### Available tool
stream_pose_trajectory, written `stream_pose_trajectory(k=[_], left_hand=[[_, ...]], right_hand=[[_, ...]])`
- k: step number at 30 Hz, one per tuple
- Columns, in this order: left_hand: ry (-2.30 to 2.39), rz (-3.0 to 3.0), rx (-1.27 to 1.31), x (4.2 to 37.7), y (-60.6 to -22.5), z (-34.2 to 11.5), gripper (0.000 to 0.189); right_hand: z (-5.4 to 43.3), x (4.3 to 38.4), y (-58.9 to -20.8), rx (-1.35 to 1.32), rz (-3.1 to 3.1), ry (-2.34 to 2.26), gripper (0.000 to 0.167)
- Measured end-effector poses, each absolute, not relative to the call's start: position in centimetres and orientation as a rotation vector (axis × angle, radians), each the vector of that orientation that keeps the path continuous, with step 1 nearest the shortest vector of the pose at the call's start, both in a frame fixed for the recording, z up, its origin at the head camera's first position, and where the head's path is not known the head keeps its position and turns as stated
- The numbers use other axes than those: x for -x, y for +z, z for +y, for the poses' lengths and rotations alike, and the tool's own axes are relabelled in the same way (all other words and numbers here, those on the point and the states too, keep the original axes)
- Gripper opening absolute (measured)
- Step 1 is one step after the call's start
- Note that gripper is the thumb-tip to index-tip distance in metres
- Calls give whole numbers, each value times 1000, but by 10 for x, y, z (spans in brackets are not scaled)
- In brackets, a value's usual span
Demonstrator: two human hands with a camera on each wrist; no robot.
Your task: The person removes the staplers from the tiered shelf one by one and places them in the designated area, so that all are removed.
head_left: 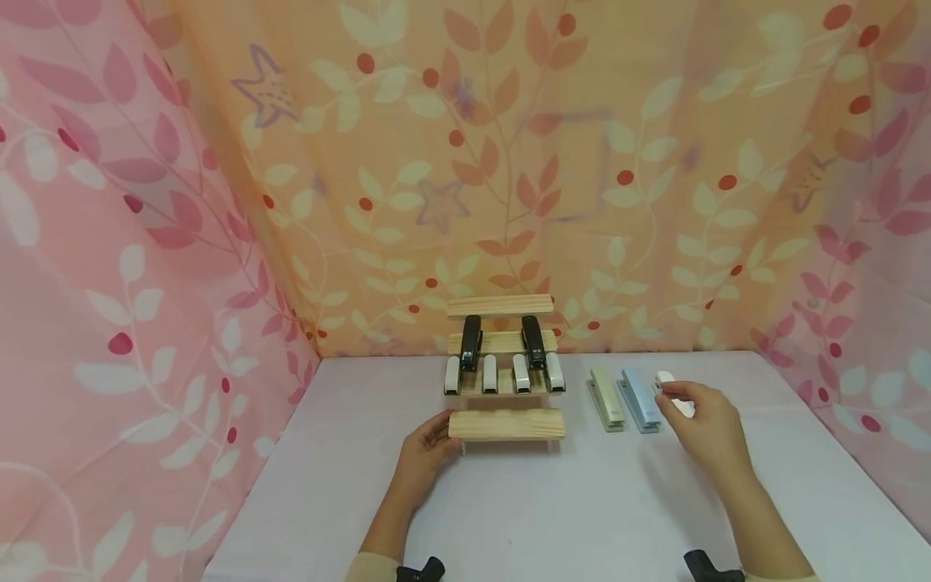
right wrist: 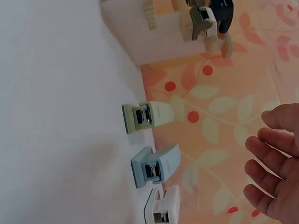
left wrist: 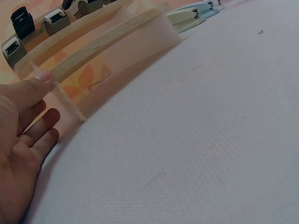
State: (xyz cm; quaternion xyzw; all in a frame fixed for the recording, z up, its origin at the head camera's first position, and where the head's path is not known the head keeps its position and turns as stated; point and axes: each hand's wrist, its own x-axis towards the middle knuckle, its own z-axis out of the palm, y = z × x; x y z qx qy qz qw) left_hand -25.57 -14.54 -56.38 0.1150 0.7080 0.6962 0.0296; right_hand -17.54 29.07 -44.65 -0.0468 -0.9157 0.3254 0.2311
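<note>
A tiered rack of pale wooden boards on clear side panels (head_left: 507, 424) stands on the table, its lowest board bare. My left hand (head_left: 425, 457) holds the left end of that board, thumb (left wrist: 44, 77) at its edge and the other fingers loosely bent beside the side panel. Over on the right my right hand (head_left: 709, 424) hovers by a white stapler (right wrist: 170, 205), fingers spread and slightly bent, with a gap to it in the right wrist view. Left of it lie a light blue stapler (head_left: 640, 400) and a pale green stapler (head_left: 606, 400), side by side.
Two black staplers (head_left: 471, 343) lean on the rack's middle tier. Several small white staplers (head_left: 490, 374) line the tier below, and the top board (head_left: 500, 305) is bare. Leaf-patterned cloth (head_left: 407, 162) hangs behind and on both sides of the white table (head_left: 545, 517).
</note>
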Motion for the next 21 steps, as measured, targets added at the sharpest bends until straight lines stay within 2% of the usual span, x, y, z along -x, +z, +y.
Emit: stream_pose_trajectory(k=[21], left_hand=[[2167,2163,-394,255,-563,-145,66]], right_hand=[[230,179,-448,-96,-2522,864,28]])
